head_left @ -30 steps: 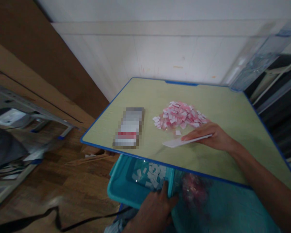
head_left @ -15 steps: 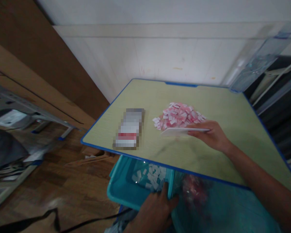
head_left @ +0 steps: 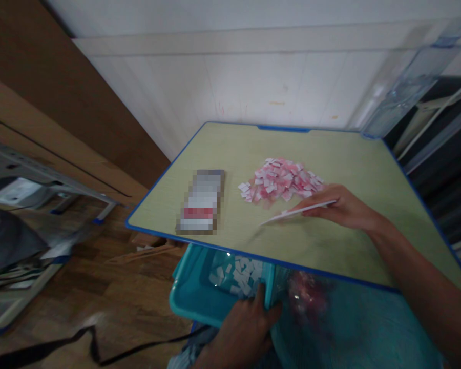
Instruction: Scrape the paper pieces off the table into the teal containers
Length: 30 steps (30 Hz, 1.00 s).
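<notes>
My right hand (head_left: 340,205) pinches a thin, flat white card (head_left: 280,215) by its right end, tilted just above the table. Behind the card lies a heap of small pink and white packets (head_left: 280,177), seemingly clear-wrapped paper pieces. Below the table's front edge, my left hand (head_left: 249,325) grips the right rim of a teal plastic basin (head_left: 182,300), with the index finger over the edge. Several small white pieces (head_left: 246,274) are scattered inside this basin.
A pixelated, phone-shaped object (head_left: 202,202) lies on the left of the blue-edged table (head_left: 230,146). Under the front right, a second teal container (head_left: 353,328) holds a red bundle in clear plastic (head_left: 307,292). A clear bottle (head_left: 399,100) stands at the back right corner.
My right hand has tipped the card so that its left end points lower, toward the table. My left hand stays at the basin rim. The view has shifted slightly.
</notes>
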{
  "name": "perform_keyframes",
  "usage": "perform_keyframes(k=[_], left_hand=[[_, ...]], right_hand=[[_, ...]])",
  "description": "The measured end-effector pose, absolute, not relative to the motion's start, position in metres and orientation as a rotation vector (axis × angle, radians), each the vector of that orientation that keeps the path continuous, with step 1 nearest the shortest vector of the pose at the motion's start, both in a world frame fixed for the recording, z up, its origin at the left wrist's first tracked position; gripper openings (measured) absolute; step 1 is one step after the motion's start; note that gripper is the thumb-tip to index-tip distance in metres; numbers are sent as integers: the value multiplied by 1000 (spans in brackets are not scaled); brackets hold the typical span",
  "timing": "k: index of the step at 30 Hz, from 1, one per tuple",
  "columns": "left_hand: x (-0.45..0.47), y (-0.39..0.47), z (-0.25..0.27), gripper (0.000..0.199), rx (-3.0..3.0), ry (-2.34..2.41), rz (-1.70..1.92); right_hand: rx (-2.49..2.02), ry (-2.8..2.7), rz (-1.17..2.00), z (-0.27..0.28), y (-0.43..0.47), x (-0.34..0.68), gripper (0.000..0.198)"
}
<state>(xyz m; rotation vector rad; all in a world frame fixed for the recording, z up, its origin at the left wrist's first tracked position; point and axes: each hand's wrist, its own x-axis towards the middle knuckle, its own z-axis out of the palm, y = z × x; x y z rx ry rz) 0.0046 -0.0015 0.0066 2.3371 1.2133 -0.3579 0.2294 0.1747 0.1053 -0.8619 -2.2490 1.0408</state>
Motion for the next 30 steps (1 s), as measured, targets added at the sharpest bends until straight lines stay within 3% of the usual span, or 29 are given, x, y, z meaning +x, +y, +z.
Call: perform_keyframes(k=[17, 23, 30], left_hand=[[5, -2, 4, 46, 2346, 1217, -317], [4, -3, 4, 43, 2332, 1205, -234], [2, -3, 2, 45, 2319, 1195, -246]], right_hand=[[-570, -2025, 1023, 100, 152, 199, 24], [-982, -1751, 787, 102, 149, 210, 17], [-1138, -1278, 1066, 99, 135, 189, 21]])
